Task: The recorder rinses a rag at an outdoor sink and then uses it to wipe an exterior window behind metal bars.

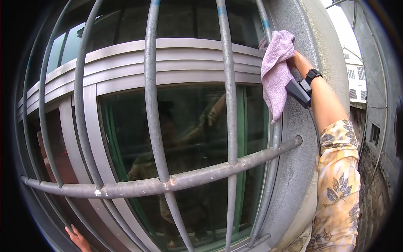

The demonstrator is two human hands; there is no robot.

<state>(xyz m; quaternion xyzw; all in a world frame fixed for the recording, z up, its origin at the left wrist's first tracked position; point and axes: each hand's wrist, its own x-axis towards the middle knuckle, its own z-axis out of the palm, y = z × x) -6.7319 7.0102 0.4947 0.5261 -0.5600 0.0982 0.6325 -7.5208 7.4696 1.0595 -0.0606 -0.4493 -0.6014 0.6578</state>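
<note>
A lilac terry cloth [277, 69] wraps the rightmost upright metal bar [275, 135] of the window grille, and its lower end hangs beside that bar. My right hand [292, 60] grips the cloth against the bar at upper right; the fabric hides most of the fingers. A black strap and a dark device [299, 93] sit at my right wrist. Low at the left, my left hand [78, 240] is partly cut off by the frame's lower edge. Its fingers are apart, with the fingertips by a thin upright bar and nothing seen in them.
A thick horizontal rail [201, 174] crosses the grille and meets the grey wall [296, 176] at right. Behind the bars is a sliding window with a metal frame [189, 63] and dark glass [195, 126] that reflects a person. Other buildings [355, 74] stand beyond the wall.
</note>
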